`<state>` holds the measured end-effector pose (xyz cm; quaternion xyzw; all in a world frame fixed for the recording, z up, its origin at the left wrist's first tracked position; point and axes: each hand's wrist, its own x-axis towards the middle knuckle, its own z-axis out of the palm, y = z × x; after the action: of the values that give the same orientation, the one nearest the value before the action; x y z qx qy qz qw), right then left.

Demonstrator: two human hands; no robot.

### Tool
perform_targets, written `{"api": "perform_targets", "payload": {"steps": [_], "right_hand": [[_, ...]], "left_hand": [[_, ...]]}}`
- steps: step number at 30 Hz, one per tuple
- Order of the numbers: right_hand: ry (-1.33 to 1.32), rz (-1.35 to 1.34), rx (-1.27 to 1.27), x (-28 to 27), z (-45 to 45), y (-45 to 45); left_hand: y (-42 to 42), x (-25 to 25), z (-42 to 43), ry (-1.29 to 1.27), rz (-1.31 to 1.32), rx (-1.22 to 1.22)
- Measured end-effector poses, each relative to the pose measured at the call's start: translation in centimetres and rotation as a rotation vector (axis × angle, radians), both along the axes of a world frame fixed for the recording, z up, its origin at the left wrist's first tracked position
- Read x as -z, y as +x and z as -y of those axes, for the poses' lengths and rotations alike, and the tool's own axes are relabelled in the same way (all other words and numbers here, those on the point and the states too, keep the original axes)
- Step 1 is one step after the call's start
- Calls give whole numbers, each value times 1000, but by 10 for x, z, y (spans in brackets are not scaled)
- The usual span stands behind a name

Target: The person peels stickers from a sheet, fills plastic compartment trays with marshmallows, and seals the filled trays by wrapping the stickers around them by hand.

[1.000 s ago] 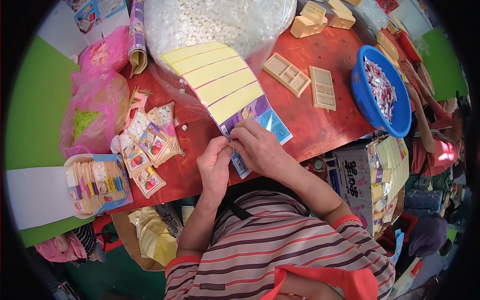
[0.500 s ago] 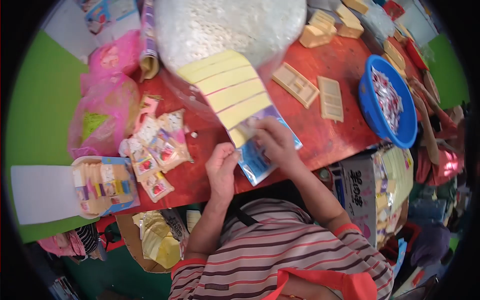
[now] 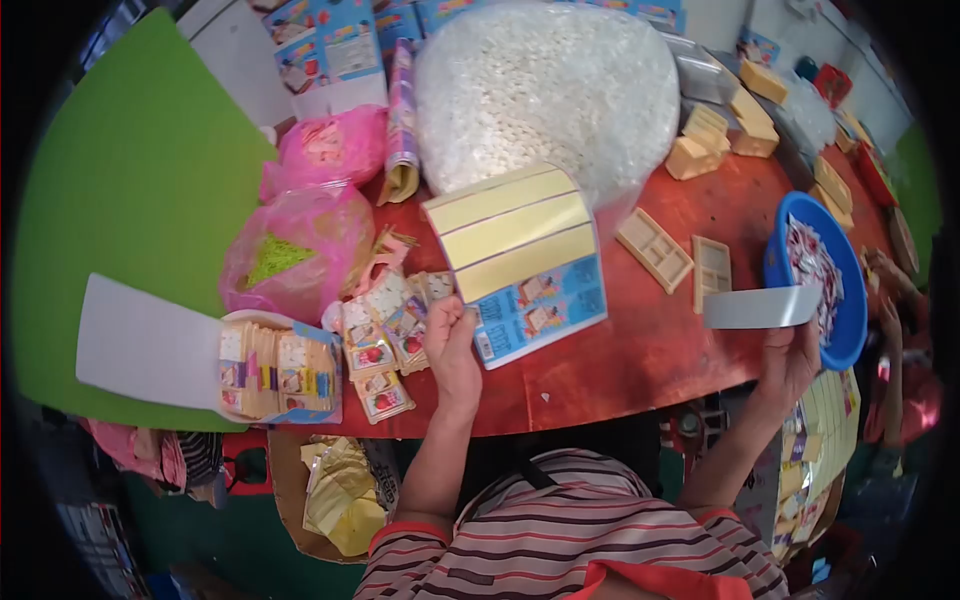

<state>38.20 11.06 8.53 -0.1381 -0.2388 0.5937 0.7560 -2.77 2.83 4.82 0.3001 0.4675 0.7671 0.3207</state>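
My left hand (image 3: 452, 345) is closed on the left edge of a label sheet (image 3: 520, 240), whose upper part shows yellow strips and whose lower part is printed blue. Out to the right, my right hand (image 3: 792, 355) pinches one end of a pale curved strip (image 3: 762, 308), close to the blue basin (image 3: 850, 325) of small silvery packets. Two beige divided trays (image 3: 655, 250) lie between the sheet and the strip. Filled trays with strawberry pictures (image 3: 383, 393) are piled just left of my left hand.
A large clear bag of white pieces (image 3: 540, 90) stands behind the sheet. Pink bags (image 3: 300, 250), a rolled sheet (image 3: 401, 130) and an open box of packed trays (image 3: 330, 375) are at left. Another person's hands (image 3: 888, 290) show at far right.
My right hand has moved away from the sheet to the right and now holds a separate strip. My left hand still holds the sheet. The view has shifted, with the tabletop items appearing farther right.
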Motion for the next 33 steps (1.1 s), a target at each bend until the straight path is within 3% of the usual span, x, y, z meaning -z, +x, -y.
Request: {"api": "perform_targets", "payload": {"steps": [1, 3, 5, 7, 15, 23, 30, 33], "right_hand": [[-57, 271, 170, 5, 10, -3], [187, 1177, 618, -5, 32, -28], [54, 343, -97, -15, 37, -21], [-9, 363, -20, -15, 44, -25], [-94, 440, 100, -22, 99, -1], [-491, 872, 692, 51, 181, 66], [-693, 604, 789, 162, 127, 67], [-711, 537, 813, 176, 96, 53]], "left_hand": [[3, -1, -2, -40, 10, 13], [-5, 26, -1, -22, -6, 72], [-1, 33, 3, -36, 90, 110], [5, 34, 5, -81, 207, 134], [14, 55, 15, -132, 157, 165], [8, 65, 14, -145, 117, 248], [23, 56, 17, -176, 247, 355], [27, 55, 19, -168, 256, 375]]}}
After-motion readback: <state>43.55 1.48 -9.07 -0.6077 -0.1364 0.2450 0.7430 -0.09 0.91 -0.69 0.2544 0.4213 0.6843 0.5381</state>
